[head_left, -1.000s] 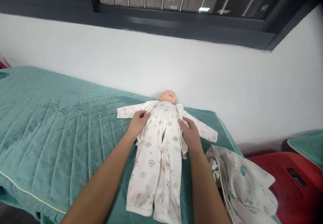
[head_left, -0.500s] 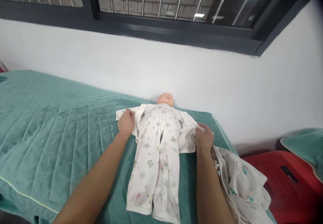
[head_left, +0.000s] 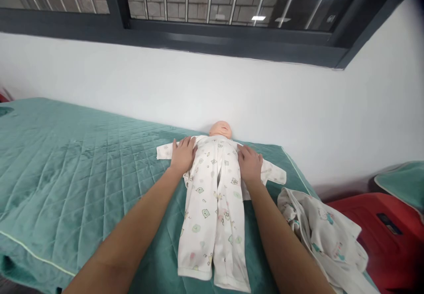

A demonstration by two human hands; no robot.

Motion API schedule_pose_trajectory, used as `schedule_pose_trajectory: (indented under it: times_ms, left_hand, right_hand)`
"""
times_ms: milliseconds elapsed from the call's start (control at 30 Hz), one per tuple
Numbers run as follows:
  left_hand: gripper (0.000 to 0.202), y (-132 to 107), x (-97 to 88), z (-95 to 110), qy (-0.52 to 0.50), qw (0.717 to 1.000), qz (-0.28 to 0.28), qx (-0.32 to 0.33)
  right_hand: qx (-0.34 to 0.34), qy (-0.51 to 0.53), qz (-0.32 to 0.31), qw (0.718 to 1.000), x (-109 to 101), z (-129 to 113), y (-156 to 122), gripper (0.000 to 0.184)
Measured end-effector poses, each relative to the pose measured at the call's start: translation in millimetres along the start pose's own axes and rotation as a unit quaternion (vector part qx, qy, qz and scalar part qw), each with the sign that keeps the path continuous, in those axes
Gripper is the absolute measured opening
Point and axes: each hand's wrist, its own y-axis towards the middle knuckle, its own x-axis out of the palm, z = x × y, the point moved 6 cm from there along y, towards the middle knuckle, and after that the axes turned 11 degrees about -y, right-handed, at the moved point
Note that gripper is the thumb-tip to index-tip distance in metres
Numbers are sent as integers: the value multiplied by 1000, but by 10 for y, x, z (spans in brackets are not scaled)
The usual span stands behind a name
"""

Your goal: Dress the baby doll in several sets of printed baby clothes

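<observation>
A baby doll's head (head_left: 220, 129) rests by the wall at the far edge of the bed. White printed baby trousers (head_left: 205, 210) lie below it, legs stretched toward me. Beneath them a white printed baby top (head_left: 274, 172) has its sleeves spread to both sides. My left hand (head_left: 183, 156) lies open on the top near its left shoulder, fingers apart. Across from it, my right hand (head_left: 251, 163) lies on the right sleeve's inner end, touching the trousers' edge with slightly bent fingers. Whatever is under the clothes is hidden.
A green quilted cover (head_left: 99, 170) spreads over the bed. Crumpled white printed cloth (head_left: 334, 236) lies at the right edge, beside a red plastic thing (head_left: 387, 228). Behind stand a white wall (head_left: 281, 95) and a dark-framed window (head_left: 198, 35).
Both hands have let go of the sleeves and moved inward to the sides of the clothes. The right sleeve now lies spread out on the bed.
</observation>
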Motion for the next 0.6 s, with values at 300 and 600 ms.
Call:
schedule_pose_trajectory:
  times_ms: [300, 600]
  left_hand:
    - [38, 200, 15, -134, 33, 998, 4, -46]
    - [37, 128, -213, -612, -8, 990, 15, -137]
  right_hand:
    - [7, 24, -36, 999, 212, 127, 364, 42]
    - [117, 49, -98, 987, 262, 668, 655, 23]
